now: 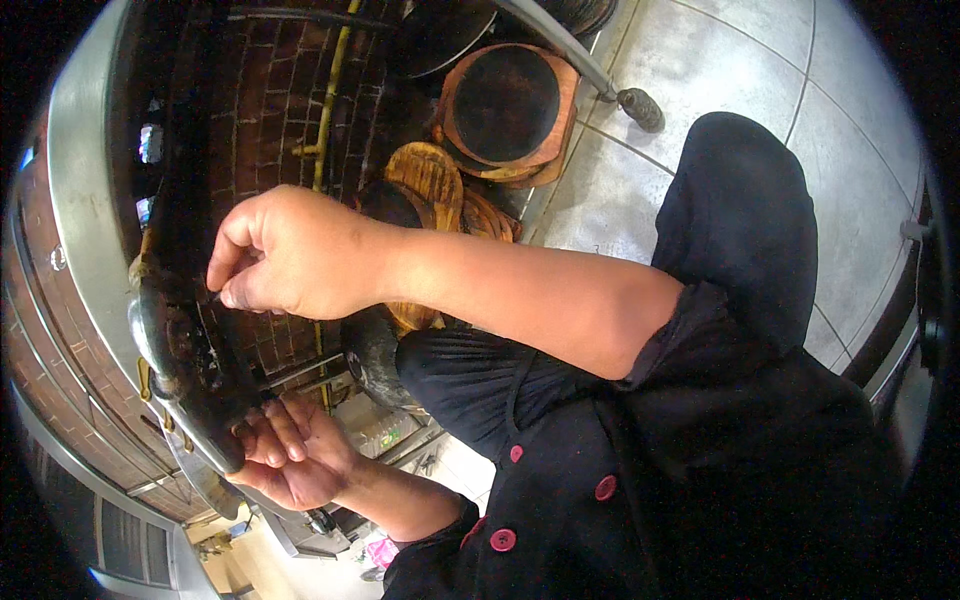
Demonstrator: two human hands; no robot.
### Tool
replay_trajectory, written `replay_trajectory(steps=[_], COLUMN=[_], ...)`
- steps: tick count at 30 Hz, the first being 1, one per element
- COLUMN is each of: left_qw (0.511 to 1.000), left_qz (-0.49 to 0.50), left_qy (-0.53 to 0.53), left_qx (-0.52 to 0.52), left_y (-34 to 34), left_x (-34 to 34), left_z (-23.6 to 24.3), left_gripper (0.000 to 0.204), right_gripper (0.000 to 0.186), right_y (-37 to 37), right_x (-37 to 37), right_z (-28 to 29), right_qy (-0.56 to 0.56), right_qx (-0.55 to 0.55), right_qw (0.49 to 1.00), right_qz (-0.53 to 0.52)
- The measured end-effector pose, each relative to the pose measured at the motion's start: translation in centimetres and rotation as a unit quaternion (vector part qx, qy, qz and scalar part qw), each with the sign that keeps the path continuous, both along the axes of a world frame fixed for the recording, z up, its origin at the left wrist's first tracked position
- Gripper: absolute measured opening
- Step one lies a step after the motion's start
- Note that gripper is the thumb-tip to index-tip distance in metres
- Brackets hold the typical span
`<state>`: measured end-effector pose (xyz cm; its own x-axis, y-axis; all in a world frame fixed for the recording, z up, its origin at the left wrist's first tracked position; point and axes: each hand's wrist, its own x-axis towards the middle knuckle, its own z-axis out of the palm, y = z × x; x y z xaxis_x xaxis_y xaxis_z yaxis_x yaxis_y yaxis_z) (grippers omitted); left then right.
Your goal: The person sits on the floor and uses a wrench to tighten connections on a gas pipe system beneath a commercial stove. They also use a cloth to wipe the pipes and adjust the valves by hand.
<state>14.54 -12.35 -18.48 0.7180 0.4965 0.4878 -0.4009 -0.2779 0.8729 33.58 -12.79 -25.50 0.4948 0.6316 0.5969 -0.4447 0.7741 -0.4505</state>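
Observation:
My right hand (290, 255), back upward, reaches across a dark recess under a steel counter. Its thumb and forefinger are pinched together at a small dark thing, too hidden to name. Lower in the view my left hand (300, 455) is turned palm up with curled fingers. It is at the lower end of a dark, rounded, shiny metal tube (180, 400), and what its fingers close on is hidden by shadow. Small brass-coloured fittings (145, 380) line the tube's outer side.
Above my right arm lie round dark griddle plates on wooden boards (505, 105) and an oval wooden board (425, 180). A yellow pipe (330, 110) runs along the brick wall (270, 110). A metal leg (565, 45) stands on the tiled floor (740, 60). The steel counter edge (85, 200) curves along the left.

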Motion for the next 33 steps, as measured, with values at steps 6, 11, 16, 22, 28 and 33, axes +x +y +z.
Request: replay_trajectory(steps=[6,11,16,22,28,33], left_qw=[0.999,0.998,0.999,1.0,0.999,0.999], left_qz=[0.008,0.009,0.009,0.011,0.012,0.024], left_qy=[-0.023,-0.028,-0.026,-0.02,-0.027,-0.036], left_qx=[-0.047,-0.052,-0.042,-0.015,-0.013,-0.027], left_y=[-0.1,-0.6,-0.4,-0.2,-0.3,-0.6], left_x=[-0.1,0.6,0.4,0.1,0.4,0.6], left_z=[0.0,-0.1,-0.1,-0.2,-0.4,-0.3], left_gripper=[0.035,0.035,0.034,0.034,0.033,0.032], right_gripper=[0.011,0.012,0.015,0.015,0.007,0.007], right_y=[-0.2,0.0,0.6,1.0,0.9,1.0], right_x=[-0.7,-1.2,-1.8,-2.7,-3.0,-3.3], right_z=[0.6,1.2,0.8,0.9,0.8,0.8], right_qy=[0.068,0.124,0.164,0.237,0.266,0.267], right_qx=[-0.018,-0.004,0.027,0.033,0.051,0.045], right_qw=[0.992,0.982,0.966,0.94,0.924,0.926], right_qz=[0.107,0.143,0.198,0.243,0.269,0.262])
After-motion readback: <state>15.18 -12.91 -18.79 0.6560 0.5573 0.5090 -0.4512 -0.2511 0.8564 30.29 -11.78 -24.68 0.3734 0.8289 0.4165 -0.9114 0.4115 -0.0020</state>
